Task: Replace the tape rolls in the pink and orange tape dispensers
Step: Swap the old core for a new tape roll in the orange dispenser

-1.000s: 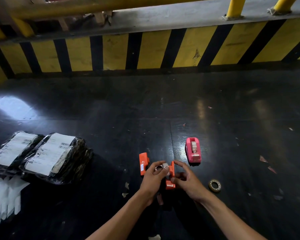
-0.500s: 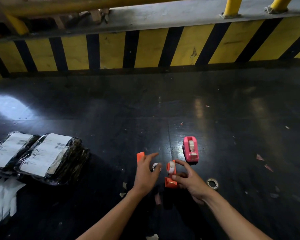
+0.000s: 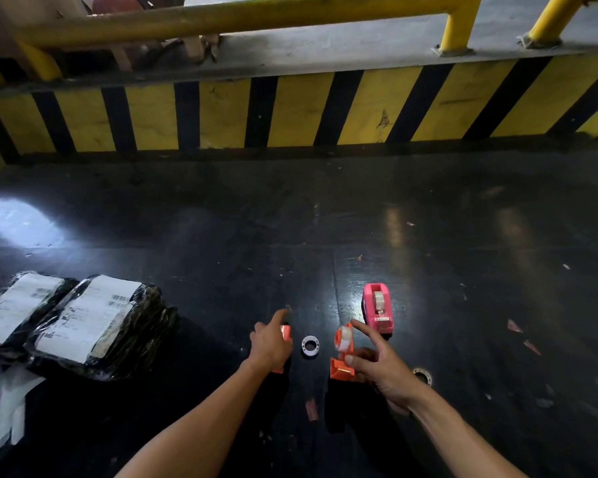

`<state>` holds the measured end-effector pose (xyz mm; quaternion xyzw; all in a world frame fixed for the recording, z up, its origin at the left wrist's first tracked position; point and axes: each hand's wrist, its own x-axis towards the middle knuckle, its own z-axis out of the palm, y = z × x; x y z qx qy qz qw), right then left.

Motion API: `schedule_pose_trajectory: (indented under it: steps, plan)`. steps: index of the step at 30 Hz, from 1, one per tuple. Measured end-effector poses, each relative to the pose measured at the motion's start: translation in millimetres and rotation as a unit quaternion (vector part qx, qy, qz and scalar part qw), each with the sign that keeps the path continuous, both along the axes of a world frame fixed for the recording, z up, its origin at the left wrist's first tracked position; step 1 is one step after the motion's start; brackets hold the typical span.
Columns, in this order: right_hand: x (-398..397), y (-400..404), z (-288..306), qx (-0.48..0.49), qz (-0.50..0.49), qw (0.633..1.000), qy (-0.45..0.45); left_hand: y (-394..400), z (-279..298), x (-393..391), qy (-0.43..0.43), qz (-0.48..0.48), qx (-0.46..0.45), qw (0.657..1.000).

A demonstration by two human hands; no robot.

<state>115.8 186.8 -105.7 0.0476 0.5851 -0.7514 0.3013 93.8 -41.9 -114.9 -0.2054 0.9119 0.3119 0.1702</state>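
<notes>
The pink tape dispenser [image 3: 377, 310] stands on the dark floor with a clear roll in it. Just before it, my right hand [image 3: 380, 370] grips the orange dispenser body [image 3: 340, 369], which stands upright with a white roll [image 3: 342, 339] seated in it; my index finger points up beside that roll. My left hand [image 3: 271, 343] lies curled over the separate orange cover piece [image 3: 285, 332], index finger stretched forward. A small white tape ring [image 3: 309, 346] lies flat on the floor between my hands.
An empty brownish tape core [image 3: 422, 376] lies right of my right hand. Two black wrapped parcels with white labels [image 3: 94, 319] and white bags [image 3: 0, 408] sit at the left. A yellow-black striped kerb [image 3: 290, 112] with a yellow railing bounds the far side.
My left hand let the small white ring down onto the floor and shifted left onto the orange cover piece. My right hand kept hold of the orange body, now standing with its roll.
</notes>
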Motion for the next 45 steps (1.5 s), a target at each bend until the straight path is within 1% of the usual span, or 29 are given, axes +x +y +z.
schedule_pose_trajectory:
  steps: [2, 3, 4, 5, 7, 8, 10, 15, 22, 34, 37, 45]
  plan:
    - [1, -2, 1, 0.000, 0.004, 1.000, 0.000, -1, -1, 4, -0.014, 0.055, 0.050, 0.997]
    - [1, -3, 2, 0.000, 0.003, 1.000, 0.001, -1, 2, 5, -0.015, 0.089, 0.089, 0.992]
    - [1, -4, 3, 0.000, 0.004, 1.000, 0.004, -1, 5, 7, -0.006, 0.126, 0.151, 0.980]
    - [1, -6, 5, 0.001, 0.007, 1.000, 0.008, 3, 13, 10, 0.002, 0.163, 0.226, 0.960]
    - [1, -10, 8, 0.006, 0.018, 1.000, 0.019, 10, 30, 16, -0.001, 0.208, 0.370, 0.905]
    - [1, -13, 11, 0.007, 0.023, 0.999, 0.024, 13, 35, 18, 0.000, 0.207, 0.415, 0.886]
    - [2, -18, 18, 0.011, 0.035, 0.999, 0.036, 17, 46, 22, 0.004, 0.178, 0.458, 0.871]
    - [2, -23, 30, 0.021, 0.051, 0.997, 0.059, 22, 60, 30, 0.015, 0.128, 0.482, 0.866]
    - [8, -19, 29, 0.032, 0.051, 0.996, 0.059, 25, 61, 39, 0.014, 0.141, 0.519, 0.843]
    - [5, -21, 31, 0.040, 0.068, 0.995, 0.062, 23, 69, 39, -0.021, 0.137, 0.537, 0.832]
    - [4, -22, 30, 0.046, 0.067, 0.994, 0.067, 22, 71, 39, -0.013, 0.136, 0.546, 0.827]
    - [2, -23, 26, 0.049, 0.063, 0.994, 0.078, 23, 66, 39, 0.008, 0.144, 0.537, 0.831]
